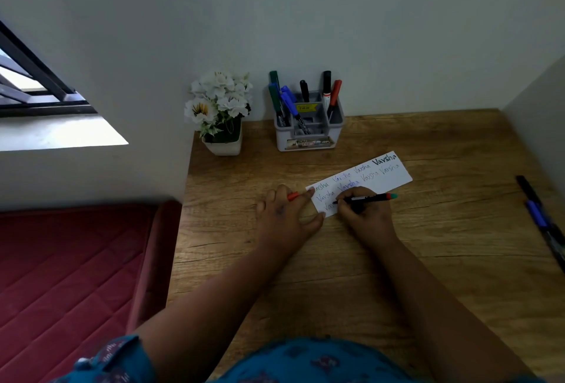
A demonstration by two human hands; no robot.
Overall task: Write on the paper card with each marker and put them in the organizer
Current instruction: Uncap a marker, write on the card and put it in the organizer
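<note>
A white paper card lies on the wooden desk, covered with several handwritten words in different colours. My right hand grips a black marker with a red and teal band near its end, tip down on the card's lower left. My left hand presses the card's left end with its fingers and holds a red cap between them. The grey organizer stands at the back by the wall, holding several green, blue, black and red markers. Two more markers, one blue-capped, lie at the desk's right edge.
A white pot of white artificial flowers stands left of the organizer. Walls close the desk at the back and right. A red cushioned seat sits left of the desk, below a window.
</note>
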